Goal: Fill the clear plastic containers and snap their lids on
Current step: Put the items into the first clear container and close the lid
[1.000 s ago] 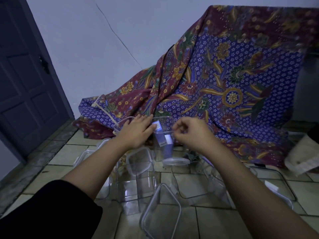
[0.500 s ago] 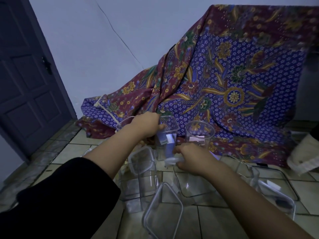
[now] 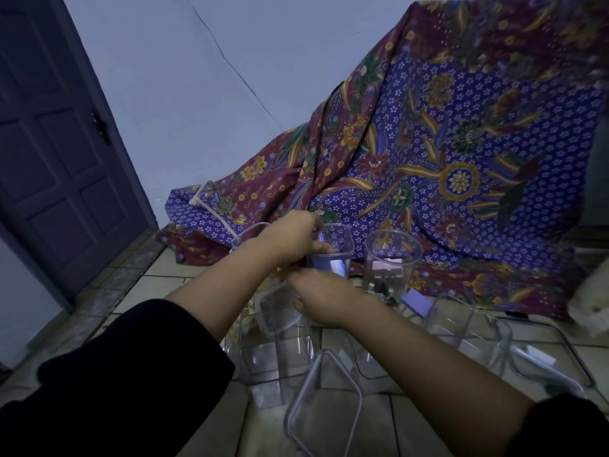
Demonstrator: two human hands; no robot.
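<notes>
A tall square clear container point(image 3: 342, 240) stands on the tiled floor in front of the batik cloth, with a pale blue-white packet point(image 3: 333, 264) inside it. My left hand point(image 3: 291, 239) grips its near-left rim, thumb over the edge. My right hand point(image 3: 318, 291) lies low against the container's base, palm down, fingers pointing left; what it holds is hidden. To the right stands a round clear container point(image 3: 392, 255) with a pinkish packet in it. More clear containers point(image 3: 280, 351) and a loose rectangular lid point(image 3: 324, 402) lie nearer to me.
A patterned batik cloth point(image 3: 445, 143) drapes over something bulky behind the containers. A dark door point(image 3: 49, 143) is on the left. Further clear tubs point(image 3: 468, 328) and a flat clear tray point(image 3: 547, 361) sit at the right, beside a whitish bag point(image 3: 590, 308).
My right hand dropped from the square container's rim to its base and shifted left. My left hand closed over the rim. The round container came into view.
</notes>
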